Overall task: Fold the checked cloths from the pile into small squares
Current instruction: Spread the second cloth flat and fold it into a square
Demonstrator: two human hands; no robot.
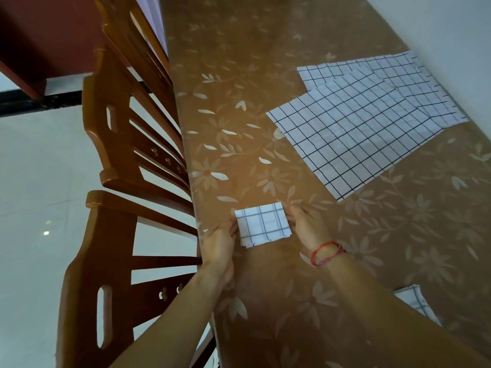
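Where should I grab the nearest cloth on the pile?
Probably pinch the nearest cloth at its near corner, coming from your side with the right hand. It lies flat, and that corner sticks out onto bare table.

place: home dining area | evidence: carved wooden chairs (114, 160) at 9 o'clock; floral-covered worktop (239, 88); glossy tiled floor (39, 168) at 8 o'clock

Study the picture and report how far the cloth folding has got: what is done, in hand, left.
Done: what looks like one folded cloth lies at the lower right, partly hidden. In hand: the left hand and right hand pinch the sides of a small folded square. Left: the pile of several flat, overlapping checked cloths.
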